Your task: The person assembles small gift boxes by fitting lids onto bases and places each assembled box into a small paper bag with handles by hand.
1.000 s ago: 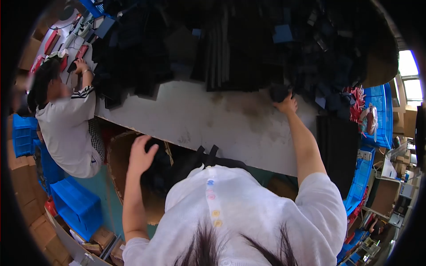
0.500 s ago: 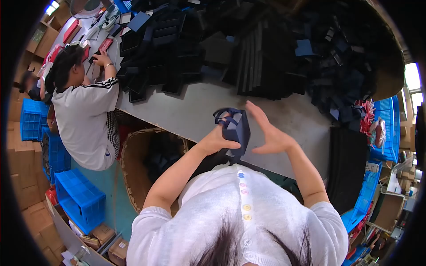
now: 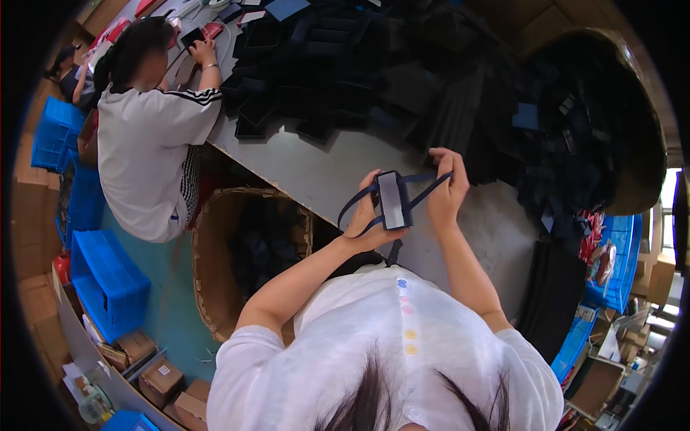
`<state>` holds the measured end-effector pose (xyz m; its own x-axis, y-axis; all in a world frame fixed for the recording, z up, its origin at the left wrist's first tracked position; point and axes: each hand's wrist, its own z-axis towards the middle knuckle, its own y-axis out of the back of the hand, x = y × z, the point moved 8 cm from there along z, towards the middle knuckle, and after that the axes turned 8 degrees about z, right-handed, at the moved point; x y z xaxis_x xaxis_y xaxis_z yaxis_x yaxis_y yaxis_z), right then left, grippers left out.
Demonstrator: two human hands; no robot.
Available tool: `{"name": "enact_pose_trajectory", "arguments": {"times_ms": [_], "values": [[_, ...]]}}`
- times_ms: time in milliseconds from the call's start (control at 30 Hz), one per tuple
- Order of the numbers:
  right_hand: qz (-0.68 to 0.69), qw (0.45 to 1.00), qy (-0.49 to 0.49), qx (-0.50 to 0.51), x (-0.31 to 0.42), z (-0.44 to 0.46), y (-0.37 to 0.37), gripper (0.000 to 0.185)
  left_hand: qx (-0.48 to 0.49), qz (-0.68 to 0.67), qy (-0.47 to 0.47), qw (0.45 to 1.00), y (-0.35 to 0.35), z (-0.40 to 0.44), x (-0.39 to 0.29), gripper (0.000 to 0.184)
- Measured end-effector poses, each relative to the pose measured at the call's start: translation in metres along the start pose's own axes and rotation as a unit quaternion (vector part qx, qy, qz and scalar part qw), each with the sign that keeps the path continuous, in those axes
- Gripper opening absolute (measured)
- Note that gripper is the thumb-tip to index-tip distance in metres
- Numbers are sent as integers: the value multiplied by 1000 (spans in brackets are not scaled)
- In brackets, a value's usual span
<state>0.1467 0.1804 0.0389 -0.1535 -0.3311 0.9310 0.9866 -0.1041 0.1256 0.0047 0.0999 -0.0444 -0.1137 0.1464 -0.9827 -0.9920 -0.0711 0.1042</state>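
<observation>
My left hand (image 3: pixel 366 215) is wrapped round a small dark blue box (image 3: pixel 392 201) with a pale grey inner face, held above the table edge in front of my chest. Dark ribbon loops stick out on both sides of the box. The left loop hangs over my left hand. On the other side, my right hand (image 3: pixel 447 188) pinches the right ribbon loop (image 3: pixel 429 188) between its fingers, a little apart from the box.
The grey table (image 3: pixel 316 169) carries heaps of dark boxes (image 3: pixel 309 65). An open carton (image 3: pixel 208 280) with dark items stands below its edge. A co-worker (image 3: pixel 147 144) sits at the left, near blue crates (image 3: pixel 108 284). More blue crates (image 3: pixel 619 251) stand right.
The box has come from the table into my left hand and has turned to show its grey face. My right hand, open half a second ago, has closed on a ribbon loop.
</observation>
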Motion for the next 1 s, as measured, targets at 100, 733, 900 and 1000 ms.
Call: {"name": "enact_pose_trajectory", "arguments": {"times_ms": [100,733,900,1000], "values": [[150,892,-396,159,-100,-40,-31,46,5,49,-86,995,2,11,-15,115],[228,837,-496,-29,-106,-67,40,37,100,398,-93,907,80,36,125,48],[213,845,-491,-26,-96,-71,47,37,66,453,-134,879,100,21,104,53],[223,837,-499,-31,-98,-75,49,37,8,455,-99,885,101,18,129,34]]}}
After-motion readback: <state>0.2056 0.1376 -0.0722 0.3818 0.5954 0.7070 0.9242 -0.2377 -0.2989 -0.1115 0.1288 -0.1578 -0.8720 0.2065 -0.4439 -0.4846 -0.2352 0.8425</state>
